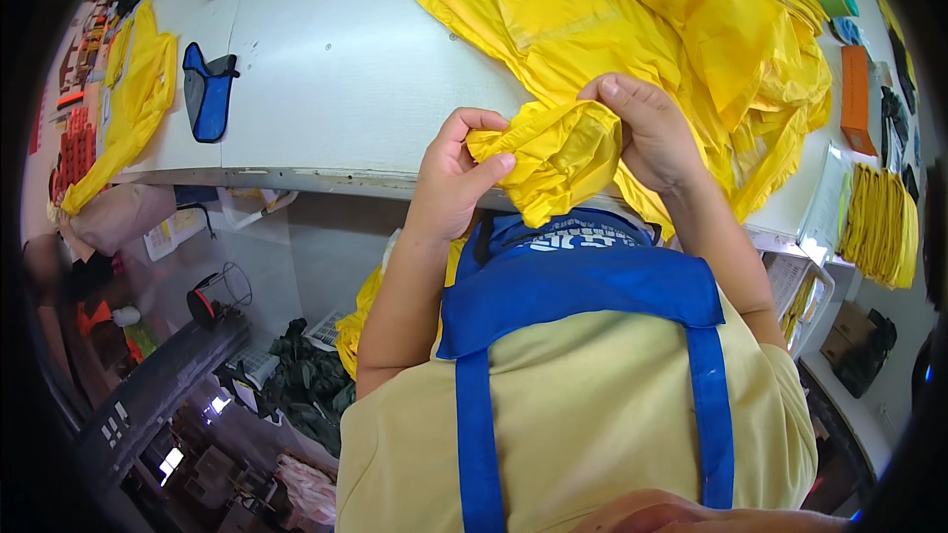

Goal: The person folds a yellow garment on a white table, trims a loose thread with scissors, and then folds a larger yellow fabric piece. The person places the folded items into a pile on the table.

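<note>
My left hand (452,178) and my right hand (647,133) both grip a bunched piece of yellow fabric (558,153) just above the front edge of the grey work table (346,69). The piece runs on into a large heap of the same yellow fabric (671,30) spread over the table behind my hands. My left thumb presses on the fold; my right fingers curl over its top. Below my hands lies my blue apron (583,281) over a pale yellow shirt.
A small blue fabric piece (208,89) and another yellow garment (133,109) lie at the table's left. An orange box (856,99), a green roll (838,3) and a stack of folded yellow pieces (882,227) sit at right. Dark cloth and clutter lie on the floor below left.
</note>
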`<state>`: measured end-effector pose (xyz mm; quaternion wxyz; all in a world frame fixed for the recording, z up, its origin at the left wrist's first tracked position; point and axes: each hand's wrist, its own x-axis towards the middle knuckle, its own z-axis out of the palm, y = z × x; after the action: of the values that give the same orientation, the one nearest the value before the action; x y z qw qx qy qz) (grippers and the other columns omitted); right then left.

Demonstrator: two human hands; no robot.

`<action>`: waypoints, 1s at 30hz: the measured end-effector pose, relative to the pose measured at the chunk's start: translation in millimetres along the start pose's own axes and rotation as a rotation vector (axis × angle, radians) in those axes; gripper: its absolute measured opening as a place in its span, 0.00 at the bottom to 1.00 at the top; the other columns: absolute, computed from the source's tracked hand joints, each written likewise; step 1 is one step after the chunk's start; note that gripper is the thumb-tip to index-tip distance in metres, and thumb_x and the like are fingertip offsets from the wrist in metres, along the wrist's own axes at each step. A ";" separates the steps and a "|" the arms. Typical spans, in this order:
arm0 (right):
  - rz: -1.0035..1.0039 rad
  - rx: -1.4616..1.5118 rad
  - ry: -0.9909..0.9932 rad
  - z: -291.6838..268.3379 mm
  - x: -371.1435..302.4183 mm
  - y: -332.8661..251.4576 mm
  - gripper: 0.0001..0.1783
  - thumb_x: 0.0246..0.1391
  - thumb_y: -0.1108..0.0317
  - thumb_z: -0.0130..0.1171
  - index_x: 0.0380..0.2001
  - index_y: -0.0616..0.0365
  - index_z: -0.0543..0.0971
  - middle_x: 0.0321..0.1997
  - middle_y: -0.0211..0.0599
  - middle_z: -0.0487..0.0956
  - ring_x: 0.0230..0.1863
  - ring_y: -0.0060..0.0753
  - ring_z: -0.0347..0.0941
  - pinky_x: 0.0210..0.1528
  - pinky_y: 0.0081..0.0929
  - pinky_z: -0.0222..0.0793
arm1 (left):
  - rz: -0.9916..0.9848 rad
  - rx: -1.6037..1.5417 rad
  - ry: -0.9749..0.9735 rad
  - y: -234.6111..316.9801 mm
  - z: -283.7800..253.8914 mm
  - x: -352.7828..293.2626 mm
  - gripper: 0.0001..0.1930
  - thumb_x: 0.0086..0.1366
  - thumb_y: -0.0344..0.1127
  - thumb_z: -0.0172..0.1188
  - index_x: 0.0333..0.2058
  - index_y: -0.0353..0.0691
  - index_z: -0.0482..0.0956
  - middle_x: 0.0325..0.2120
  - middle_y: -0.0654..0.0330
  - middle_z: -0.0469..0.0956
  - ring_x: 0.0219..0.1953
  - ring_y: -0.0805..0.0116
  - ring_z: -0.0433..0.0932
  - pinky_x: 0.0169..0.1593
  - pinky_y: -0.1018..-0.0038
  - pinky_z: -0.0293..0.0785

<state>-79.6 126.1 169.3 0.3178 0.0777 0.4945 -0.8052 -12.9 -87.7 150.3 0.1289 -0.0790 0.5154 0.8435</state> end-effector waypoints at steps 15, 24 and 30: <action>-0.228 0.094 -0.077 -16.4 -43.8 -3.3 0.29 0.52 0.63 0.61 0.53 0.68 0.67 0.49 0.42 0.76 0.48 0.31 0.73 0.53 0.27 0.68 | 0.063 0.152 -0.179 15.5 51.2 19.4 0.23 0.52 0.24 0.67 0.46 0.37 0.66 0.40 0.59 0.73 0.43 0.74 0.73 0.44 0.78 0.73; -0.605 -0.784 0.509 -46.3 -9.9 2.1 0.19 0.39 0.76 0.60 0.39 0.56 0.70 0.25 0.43 0.76 0.24 0.28 0.72 0.28 0.26 0.68 | 0.652 0.870 -0.011 -13.0 82.9 36.3 0.16 0.49 0.22 0.67 0.29 0.38 0.66 0.31 0.60 0.68 0.34 0.71 0.68 0.38 0.78 0.67; -0.735 -0.920 0.463 -32.2 -16.1 5.1 0.19 0.42 0.69 0.65 0.39 0.56 0.72 0.22 0.41 0.75 0.19 0.32 0.69 0.24 0.27 0.66 | 0.659 0.749 0.180 -25.0 53.6 51.4 0.14 0.47 0.20 0.62 0.24 0.38 0.63 0.28 0.57 0.65 0.31 0.64 0.66 0.36 0.76 0.65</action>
<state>-70.0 158.7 156.6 -0.0937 -0.0694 0.8404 -0.5292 -54.5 -22.1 139.8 -0.1693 0.0671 0.7892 0.5865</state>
